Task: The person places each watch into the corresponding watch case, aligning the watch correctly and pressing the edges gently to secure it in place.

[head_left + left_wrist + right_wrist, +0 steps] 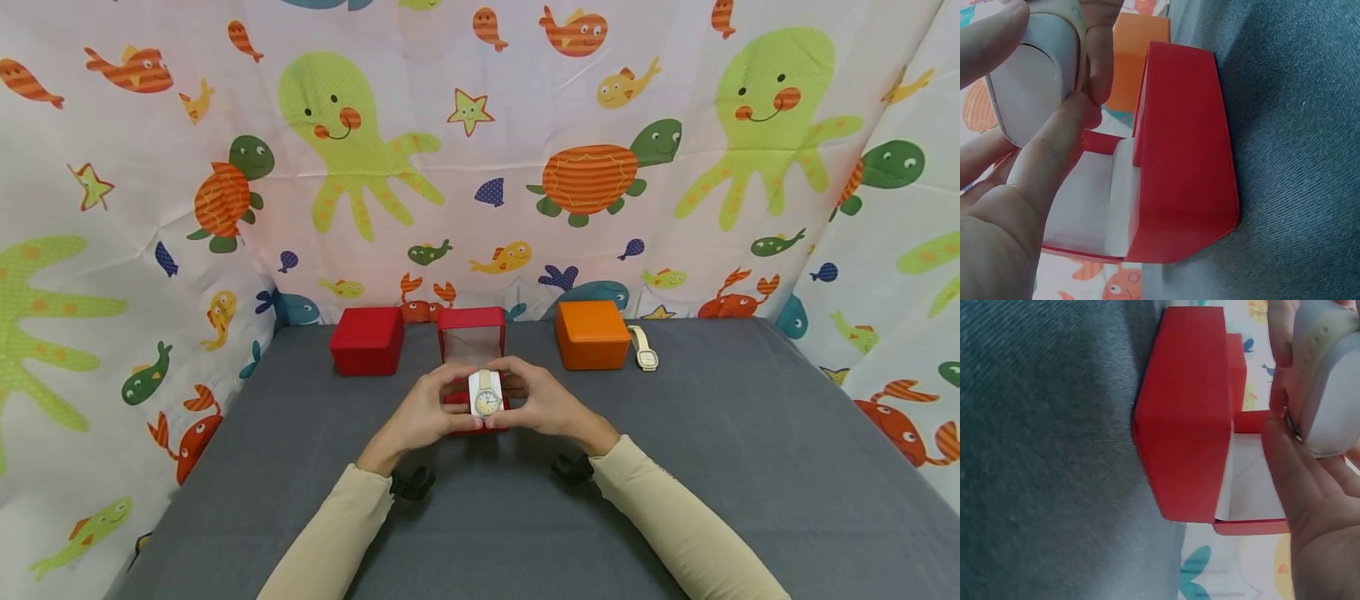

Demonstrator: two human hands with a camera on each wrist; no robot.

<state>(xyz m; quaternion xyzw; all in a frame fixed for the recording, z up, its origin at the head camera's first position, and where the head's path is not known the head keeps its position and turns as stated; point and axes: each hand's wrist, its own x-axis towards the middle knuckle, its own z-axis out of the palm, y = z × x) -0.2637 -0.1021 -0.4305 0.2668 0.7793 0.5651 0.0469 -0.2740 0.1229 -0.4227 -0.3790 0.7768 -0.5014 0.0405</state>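
A wristwatch (487, 402) with a cream strap and round pale face is wrapped round a white watch cushion (1029, 94). My left hand (423, 410) grips the cushion and watch from the left, fingers at the top and thumb low. From the right, my right hand (551, 402) holds the same piece in a matching grip. Both hands are raised over an open red watch box (1188, 156), whose lid (471, 319) stands up behind them. The box has a white lining, seen in both wrist views. Its front is mostly hidden by the hands in the head view.
A closed red box (367, 342) stands to the left of the open one. On the right are an orange box (592, 335) and, beside it, a second cream-strapped watch (645, 354). A sea-animal curtain (495, 150) hangs behind the grey table cloth (750, 450).
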